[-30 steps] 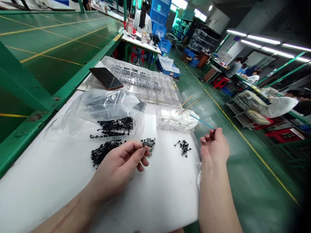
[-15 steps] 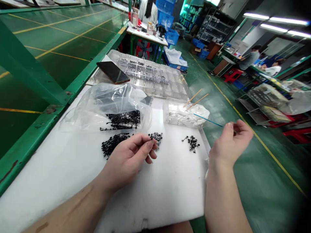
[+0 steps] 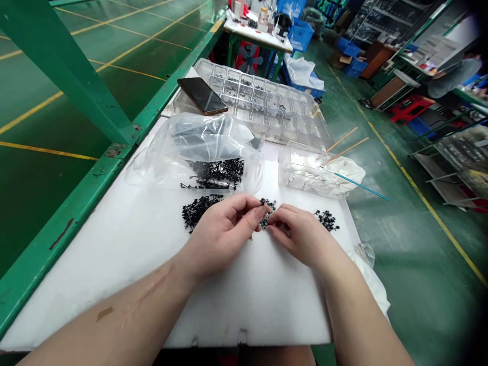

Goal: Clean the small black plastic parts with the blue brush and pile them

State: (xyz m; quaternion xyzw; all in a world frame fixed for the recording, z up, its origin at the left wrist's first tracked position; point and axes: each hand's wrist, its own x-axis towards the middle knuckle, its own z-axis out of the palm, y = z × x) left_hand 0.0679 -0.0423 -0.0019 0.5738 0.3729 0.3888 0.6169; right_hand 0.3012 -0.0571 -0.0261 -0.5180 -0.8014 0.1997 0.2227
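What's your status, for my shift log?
Left hand and right hand pinching a cluster of small black parts. Clear plastic bag beyond, not in the way.

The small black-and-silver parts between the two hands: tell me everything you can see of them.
The small black-and-silver parts form a loose, irregular clump of tiny black pieces with shiny, silvery-looking spots; their exact shape is too small to tell. They are gathered at the fingertips of the left hand and right hand, partly hidden by them, above the white work surface.
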